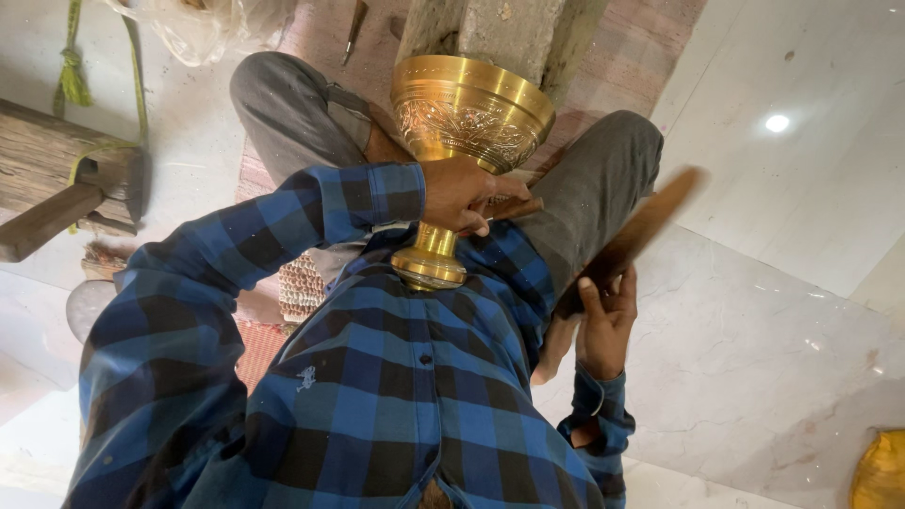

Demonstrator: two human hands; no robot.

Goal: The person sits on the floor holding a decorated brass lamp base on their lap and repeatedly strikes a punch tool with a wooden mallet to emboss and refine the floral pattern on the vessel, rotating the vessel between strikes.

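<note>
Stone block (500,33) behind brass goblet (467,118)

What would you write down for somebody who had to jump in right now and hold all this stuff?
Left hand: gripping the brass cup at its stem, with a thin tool pinched against it. The cup's foot presses on the chest of the blue checked shirt; its bowl leans on a stone block.
Right hand: holding a wooden stick, raised and blurred.
Done: the bowl already shows a carved band.
Left: cannot tell how much.
</note>
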